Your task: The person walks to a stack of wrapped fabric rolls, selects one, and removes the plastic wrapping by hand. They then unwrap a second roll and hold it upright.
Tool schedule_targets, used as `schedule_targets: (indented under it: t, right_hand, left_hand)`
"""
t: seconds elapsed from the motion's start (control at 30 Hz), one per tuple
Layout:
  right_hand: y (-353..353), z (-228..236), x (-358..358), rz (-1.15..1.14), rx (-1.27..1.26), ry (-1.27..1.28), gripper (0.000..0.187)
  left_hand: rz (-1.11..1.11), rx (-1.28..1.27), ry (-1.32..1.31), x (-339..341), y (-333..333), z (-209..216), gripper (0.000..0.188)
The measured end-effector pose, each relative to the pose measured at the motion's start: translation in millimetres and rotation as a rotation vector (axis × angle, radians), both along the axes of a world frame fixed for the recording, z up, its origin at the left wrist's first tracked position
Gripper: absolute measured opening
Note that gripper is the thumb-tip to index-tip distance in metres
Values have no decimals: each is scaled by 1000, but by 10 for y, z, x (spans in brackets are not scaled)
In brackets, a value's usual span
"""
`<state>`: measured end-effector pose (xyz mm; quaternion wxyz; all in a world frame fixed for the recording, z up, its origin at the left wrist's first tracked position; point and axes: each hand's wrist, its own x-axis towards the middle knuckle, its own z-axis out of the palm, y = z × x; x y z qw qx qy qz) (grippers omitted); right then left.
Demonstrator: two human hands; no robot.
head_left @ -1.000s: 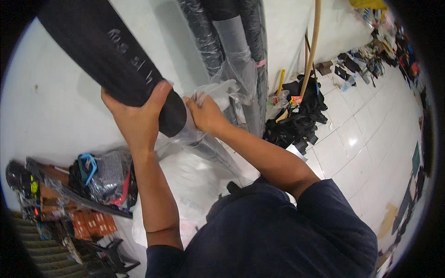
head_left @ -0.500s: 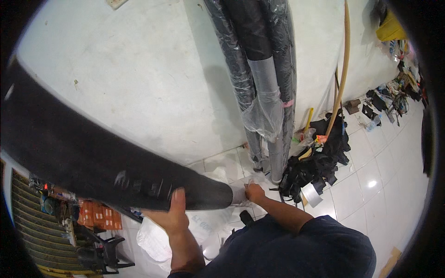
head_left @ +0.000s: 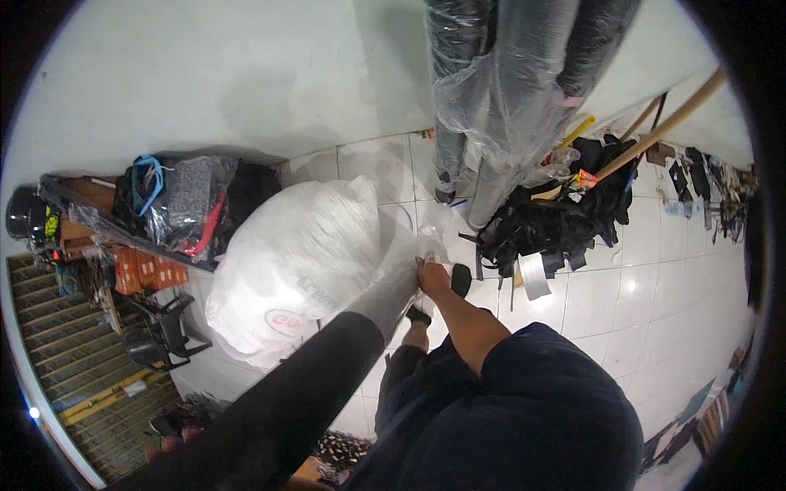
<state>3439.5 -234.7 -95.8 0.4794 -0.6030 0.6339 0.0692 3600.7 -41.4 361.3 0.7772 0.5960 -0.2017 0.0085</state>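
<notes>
A long roll of black material (head_left: 286,393) slants from the lower left toward the middle. Its far end is a thinner grey section (head_left: 378,303) with clear plastic (head_left: 431,239) at the tip. My right hand (head_left: 432,277) is closed on that tip, gripping the plastic-covered grey end. Only the fingertips of my left hand (head_left: 168,446) show, curled over the roll's left side low in the picture; the roll hides the rest. Right beside the grey end stands a big white sack (head_left: 295,254) with printing.
Plastic-wrapped rolls (head_left: 524,74) lean upright on the wall ahead. Black scraps (head_left: 565,204), a wooden pole (head_left: 663,127) and a silver tape-like piece (head_left: 535,276) lie right of them. At left are a bagged bundle (head_left: 192,204), a black chair (head_left: 155,331) and a slatted grating (head_left: 74,352).
The roll has swung down from the upper left, so its body now drops to the lower left and uncovers the sack. My left hand went with it; my right stays on the end.
</notes>
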Motion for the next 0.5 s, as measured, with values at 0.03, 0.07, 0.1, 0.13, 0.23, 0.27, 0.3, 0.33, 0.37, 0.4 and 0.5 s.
schedule_targets:
  t: [0.03,0.07,0.1,0.13,0.23,0.27,0.3,0.33,0.37,0.4,0.5]
  right_hand:
    - [2,-171,-27,41,55,7,65]
    - [13,-383,-53,72,95,12,65]
    - [36,-606,-147,124,129,-11,65]
    - [44,-855,-120,123,115,73,58]
    - [56,-1461,-258,260,84,137,53]
    - [135,-1541,-297,307,47,97,51]
    - [258,-1565,-357,272,-44,137,55]
    - [397,-1517,-407,97,-94,99,59]
    - [535,-1405,-496,-207,143,-49,71]
    - [666,-1238,-575,-572,494,-212,87]
    - [1016,-603,-763,-917,1199,-266,126]
  left_hand:
    - [23,6,14,-45,47,-42,66]
    - [43,14,22,-85,80,-100,66]
    - [67,17,39,-131,121,-136,66]
    - [91,7,49,-175,156,-190,67]
    - [151,-4,71,-311,325,-296,68]
    - [162,-2,80,-355,396,-313,68]
    - [184,7,106,-393,481,-340,68]
    - [214,1,123,-455,584,-350,69]
    - [231,-11,133,-504,675,-356,69]
    - [241,-16,135,-562,758,-344,70]
    - [266,-50,132,-755,1016,-287,71]
